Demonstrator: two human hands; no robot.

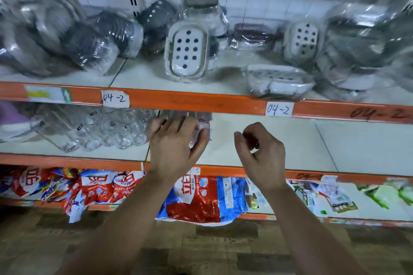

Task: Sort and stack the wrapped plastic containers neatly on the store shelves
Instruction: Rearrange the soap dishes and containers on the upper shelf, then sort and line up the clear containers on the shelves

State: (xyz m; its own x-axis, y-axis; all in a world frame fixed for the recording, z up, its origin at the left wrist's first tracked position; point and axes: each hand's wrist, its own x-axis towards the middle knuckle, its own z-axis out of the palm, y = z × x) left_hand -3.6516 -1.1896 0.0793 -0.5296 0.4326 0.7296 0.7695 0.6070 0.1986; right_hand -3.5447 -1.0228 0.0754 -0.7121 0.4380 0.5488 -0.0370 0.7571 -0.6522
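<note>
Clear glass jars (100,134) mid-shelf; detergent bags (194,198) below.

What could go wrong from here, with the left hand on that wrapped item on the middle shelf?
1. The left hand grips a pinkish wrapped container right beside the clear glass jars; sliding it leftward could knock them.
2. On the upper shelf, the wrapped white tray sits at the front edge and could slide off if bumped.
3. The right hand holds nothing, so slick wrap may slip from a one-handed grip.

Even, soft indoor light; glare on plastic wrap (357,35); motion blur and wide-angle bending toward the edges.
</note>
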